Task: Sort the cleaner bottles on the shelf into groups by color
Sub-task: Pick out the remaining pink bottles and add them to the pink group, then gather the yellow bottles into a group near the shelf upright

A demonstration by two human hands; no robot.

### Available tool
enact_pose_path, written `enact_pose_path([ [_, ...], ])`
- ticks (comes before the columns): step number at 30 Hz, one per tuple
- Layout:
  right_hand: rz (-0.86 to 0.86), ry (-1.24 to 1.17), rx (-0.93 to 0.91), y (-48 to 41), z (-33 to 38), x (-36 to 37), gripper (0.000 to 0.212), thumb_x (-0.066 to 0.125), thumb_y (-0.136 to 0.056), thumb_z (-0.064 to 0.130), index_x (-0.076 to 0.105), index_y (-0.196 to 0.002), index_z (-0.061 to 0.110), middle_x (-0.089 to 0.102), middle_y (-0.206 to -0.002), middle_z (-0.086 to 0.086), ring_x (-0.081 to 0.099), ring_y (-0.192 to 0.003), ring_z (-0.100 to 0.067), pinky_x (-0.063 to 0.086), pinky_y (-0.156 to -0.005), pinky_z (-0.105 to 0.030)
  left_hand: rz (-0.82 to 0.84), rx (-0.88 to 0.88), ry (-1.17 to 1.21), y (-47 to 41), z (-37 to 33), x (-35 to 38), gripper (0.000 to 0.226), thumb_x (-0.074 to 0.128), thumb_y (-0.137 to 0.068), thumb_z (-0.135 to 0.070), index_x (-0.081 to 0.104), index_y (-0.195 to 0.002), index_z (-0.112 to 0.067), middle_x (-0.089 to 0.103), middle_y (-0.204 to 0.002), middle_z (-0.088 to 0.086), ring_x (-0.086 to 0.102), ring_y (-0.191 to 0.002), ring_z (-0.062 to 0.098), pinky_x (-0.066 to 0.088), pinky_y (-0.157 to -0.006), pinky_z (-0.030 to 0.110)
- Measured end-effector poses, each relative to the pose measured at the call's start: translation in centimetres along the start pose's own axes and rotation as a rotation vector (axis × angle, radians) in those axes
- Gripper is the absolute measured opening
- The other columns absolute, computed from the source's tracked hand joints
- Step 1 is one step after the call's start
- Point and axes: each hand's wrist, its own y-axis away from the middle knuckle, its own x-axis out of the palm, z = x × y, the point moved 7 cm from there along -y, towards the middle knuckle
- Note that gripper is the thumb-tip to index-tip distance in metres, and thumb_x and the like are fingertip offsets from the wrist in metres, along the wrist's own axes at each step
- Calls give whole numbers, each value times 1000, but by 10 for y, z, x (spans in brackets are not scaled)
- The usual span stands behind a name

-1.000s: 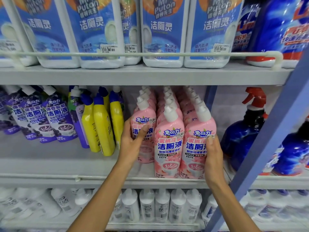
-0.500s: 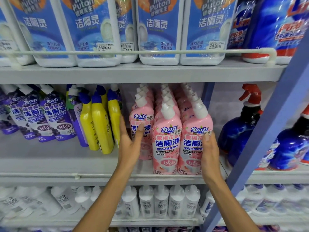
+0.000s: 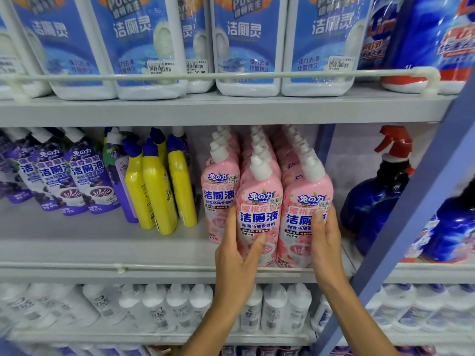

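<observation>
Facing a grey metal shelf [image 3: 77, 242] in a shop aisle, stocked tier on tier. Finding the middle tier already falling into colour blocks: purple bottles [image 3: 77, 181] at the left, yellow bottles [image 3: 159, 196] beside them, pink bottles [image 3: 221, 191] in three rows at the centre, blue spray bottles [image 3: 372, 201] past the upright on the right. Judging the sort as nearly done, leaving perhaps the odd purple bottle [image 3: 118, 176] wedged against the yellow group.

Gripping the front middle pink bottle [image 3: 259, 209] with the left hand [image 3: 236, 263], thumb lying across its label and fingers curling round its left side. Clasping the front right pink bottle [image 3: 305, 201] with the right hand [image 3: 326, 242], thumb on the label, fingers wrapping its right side. Holding both upright at the shelf's front edge, touching each other, enclosed between the two hands.
</observation>
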Motion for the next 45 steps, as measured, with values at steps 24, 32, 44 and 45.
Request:
enact_pose_path([
  [24,-46,315,126,75,56,21,50,47,-101,56,40,-149,42,55,-142,25,53,-129,3,42,-114,-42,279,-192,63,-25,8,-120,47,59,-102,-33,47,-147,-32,54,-143,-14,53,-132,1,41,-105,15],
  [32,-125,331,106,144,96,92,72,46,-96,58,26,-160,33,35,-160,16,40,-136,3,36,-109,-27,30,-184,22,-47,16,-234,47,60,-104,-32,48,-147,-17,56,-146,-6,54,-134,5,43,-113,28],
  [44,123,199,15,-7,83,274,62,52,-105,40,32,-158,15,37,-161,2,35,-140,3,27,-109,-11,-106,-145,-200,-144,9,-235,44,68,-94,-31,58,-136,-22,70,-126,3,65,-114,23,52,-103,41],
  [45,108,206,44,-18,70,282,63,52,-105,40,32,-158,14,39,-161,0,35,-144,-5,26,-109,-14,-136,-142,-237,-148,16,-235,43,68,-93,-27,59,-134,-19,71,-123,7,66,-113,27,53,-100,42],
])
